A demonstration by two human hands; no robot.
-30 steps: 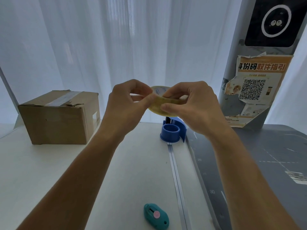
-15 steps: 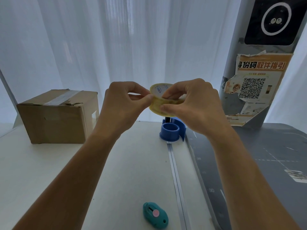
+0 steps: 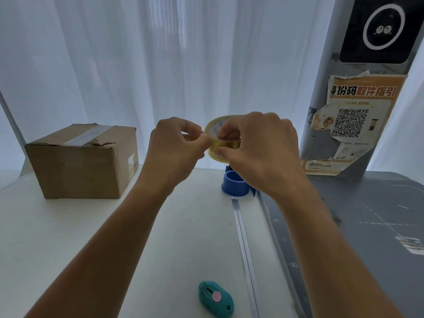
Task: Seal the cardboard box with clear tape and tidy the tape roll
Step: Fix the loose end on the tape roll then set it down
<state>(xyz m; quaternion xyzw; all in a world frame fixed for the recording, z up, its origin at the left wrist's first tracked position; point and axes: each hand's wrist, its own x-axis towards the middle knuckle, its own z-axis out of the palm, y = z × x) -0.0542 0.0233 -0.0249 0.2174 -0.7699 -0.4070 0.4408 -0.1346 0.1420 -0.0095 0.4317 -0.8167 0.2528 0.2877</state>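
Observation:
A yellowish roll of clear tape [image 3: 214, 134] is held up in the air at the middle of the view. My right hand [image 3: 259, 145] grips the roll, thumb under it and a fingertip inside its core. My left hand [image 3: 176, 150] pinches at the roll's left rim with thumb and forefinger. Whether a loose tape end is between those fingers cannot be told. The brown cardboard box [image 3: 85, 161] stands on the white table [image 3: 91, 237] at the left, with a strip of tape along its top seam and a torn flap edge.
A blue tape holder [image 3: 234, 185] stands on the table under my right hand. A teal box cutter [image 3: 215, 298] lies near the front edge. A grey cutting mat [image 3: 358, 226] covers the right side, with a grey kiosk [image 3: 358, 99] behind it. White curtains hang behind.
Both hands and the roll have stayed in nearly the same place. The roll has tilted a little more upright, so more of its inner core shows.

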